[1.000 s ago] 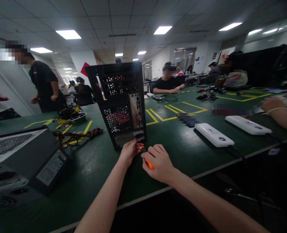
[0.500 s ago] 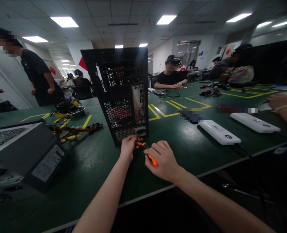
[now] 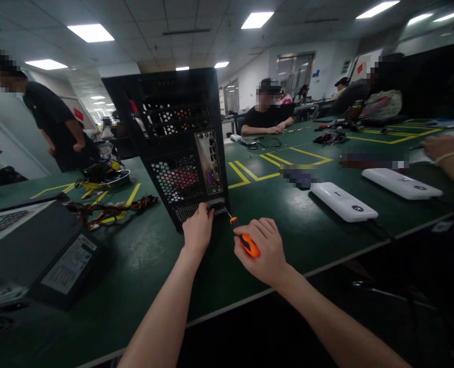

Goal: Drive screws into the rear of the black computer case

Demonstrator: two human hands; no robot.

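Observation:
A black computer case [image 3: 161, 148] stands on the green table, its back with perforated grilles and a metal port plate [image 3: 209, 163] towards me. My left hand [image 3: 197, 230] is at its lower back panel, fingers closed beside the dark power socket [image 3: 217, 206]. What the fingertips pinch, if anything, is hidden. In my right hand [image 3: 263, 250] is an orange and black screwdriver [image 3: 249, 245], gripped by its handle. Its thin shaft slants up left, with the tip close to the panel's right end. Whether the tip touches a screw is too small to tell.
A grey metal box with a label [image 3: 69, 263] lies at left, near bundled cables [image 3: 115, 207] and a round metal dish [image 3: 114, 179]. White power banks [image 3: 344, 202] lie at right. Another person's hand [image 3: 451, 161] is at the right edge; a person in black [image 3: 267, 115] sits across.
My left fingers have moved up and away from the screwdriver tip onto the panel beside the socket. The screwdriver's shaft now shows. The view has shifted slightly, and the case appears farther left.

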